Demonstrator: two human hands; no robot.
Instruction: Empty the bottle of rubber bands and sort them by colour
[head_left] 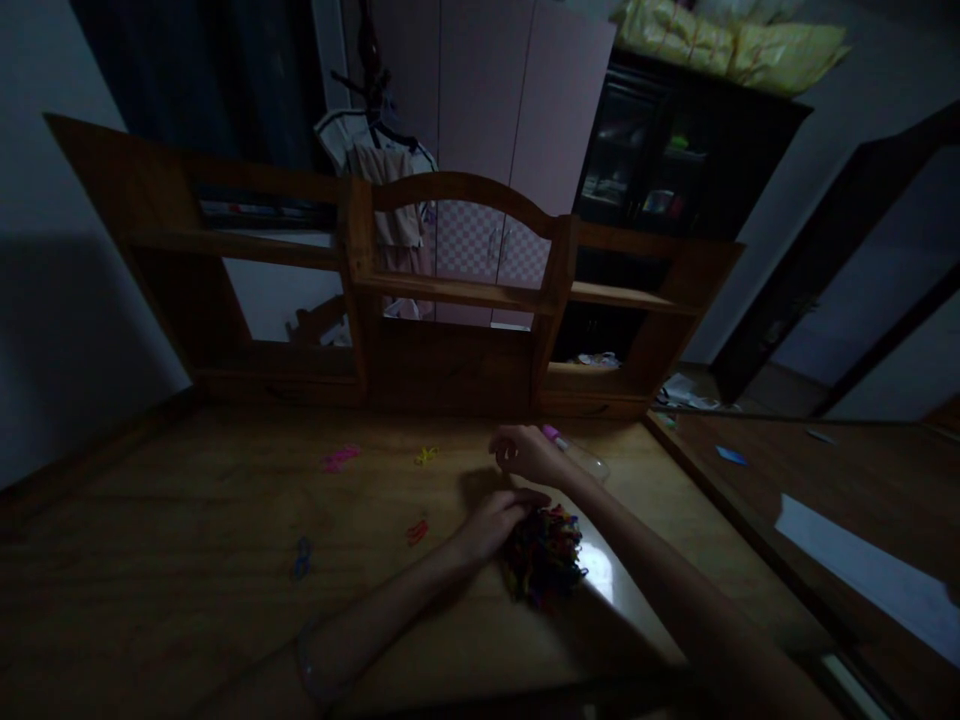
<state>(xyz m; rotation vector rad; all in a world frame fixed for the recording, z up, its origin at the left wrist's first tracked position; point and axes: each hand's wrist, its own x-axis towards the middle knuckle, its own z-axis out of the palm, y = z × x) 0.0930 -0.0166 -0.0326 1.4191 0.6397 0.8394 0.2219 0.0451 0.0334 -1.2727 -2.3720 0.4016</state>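
Observation:
A heap of small multicoloured bands (546, 556) lies on the wooden desk (187, 560). My left hand (501, 520) rests at the heap's left edge, fingers curled and touching the bands. My right hand (525, 452) hovers just beyond the heap with its fingers curled in a loose pinch; what it holds is too small to make out. Four little separate piles lie to the left: pink (341, 457), yellow (426, 455), red (417, 531) and blue (301, 558).
A clear bottle with a pink cap (574, 450) lies behind my right hand. A wooden shelf unit (450, 290) stands along the desk's back edge. A second table (847, 490) with a white sheet (870, 570) adjoins on the right.

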